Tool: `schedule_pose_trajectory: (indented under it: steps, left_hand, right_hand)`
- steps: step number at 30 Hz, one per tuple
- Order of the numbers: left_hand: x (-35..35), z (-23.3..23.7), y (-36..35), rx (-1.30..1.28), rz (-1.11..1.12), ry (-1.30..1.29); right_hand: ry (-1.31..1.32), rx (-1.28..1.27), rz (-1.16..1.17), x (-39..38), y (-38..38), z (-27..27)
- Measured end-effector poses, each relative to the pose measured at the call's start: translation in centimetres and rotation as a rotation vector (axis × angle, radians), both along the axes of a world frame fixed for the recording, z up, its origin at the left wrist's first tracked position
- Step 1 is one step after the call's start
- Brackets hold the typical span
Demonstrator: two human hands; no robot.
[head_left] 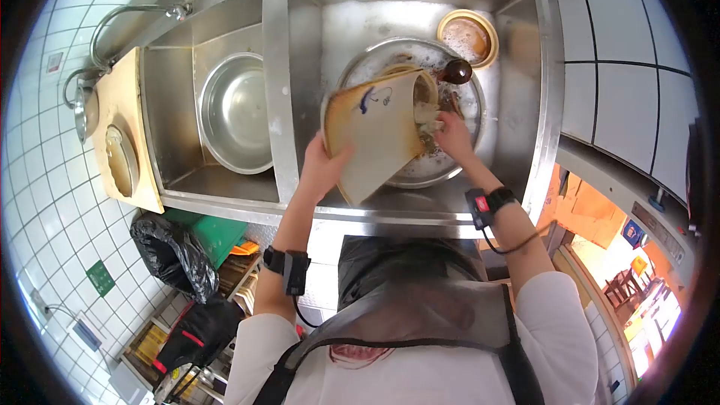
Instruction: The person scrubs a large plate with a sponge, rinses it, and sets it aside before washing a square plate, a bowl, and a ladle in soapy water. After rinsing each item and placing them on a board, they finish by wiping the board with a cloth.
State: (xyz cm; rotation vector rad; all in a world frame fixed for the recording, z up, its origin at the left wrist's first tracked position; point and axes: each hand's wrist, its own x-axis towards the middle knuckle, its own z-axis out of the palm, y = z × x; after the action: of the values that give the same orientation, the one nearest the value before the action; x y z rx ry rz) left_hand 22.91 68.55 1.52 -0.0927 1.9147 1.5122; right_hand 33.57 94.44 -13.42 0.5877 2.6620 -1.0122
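A large cream-coloured ceramic piece, with browned edges and blue brushwork, is tilted over the round metal basin in the right-hand sink. My left hand is closed on its near left edge, thumb lying over the face. At its right side, my right hand pinches a crumpled whitish cloth against the piece. Foamy water and partly covered dishes show in the basin around it. A glossy dark brown rounded object rests just beyond the cloth.
A yellow-rimmed round bowl of brownish suds sits in the sink's far right corner. In the left sink stands a steel bowl. A wooden board carrying an oval dish lies farther left, near a black bin bag.
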Motion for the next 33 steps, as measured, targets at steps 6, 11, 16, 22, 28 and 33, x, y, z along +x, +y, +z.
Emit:
schedule_pose_trajectory:
  steps: [6,11,16,22,28,33]
  left_hand:
    - [0.0,4.6,3.8,-0.403,-0.612,0.719]
    - [-1.3,3.4,4.9,-0.322,-0.888,1.118]
    - [-1.9,2.4,5.4,-0.297,-1.232,1.157]
    - [-1.6,-1.1,2.6,-0.305,-1.023,1.318]
    - [3.2,-2.4,2.2,-0.325,0.097,0.762]
    - [4.4,-3.5,1.9,0.385,0.384,-0.565]
  right_hand:
    - [0.194,-0.240,-0.370,2.2,4.2,4.2]
    - [0.057,-0.232,-0.411,3.5,5.9,5.1]
    - [0.119,-0.093,-0.356,3.2,5.1,2.9]
    - [-0.027,0.360,0.139,0.3,2.2,-2.8]
    - [-0.192,-0.156,-0.296,-3.1,2.4,-4.0]
    - [0.207,-0.517,-0.009,-1.6,-4.8,10.7]
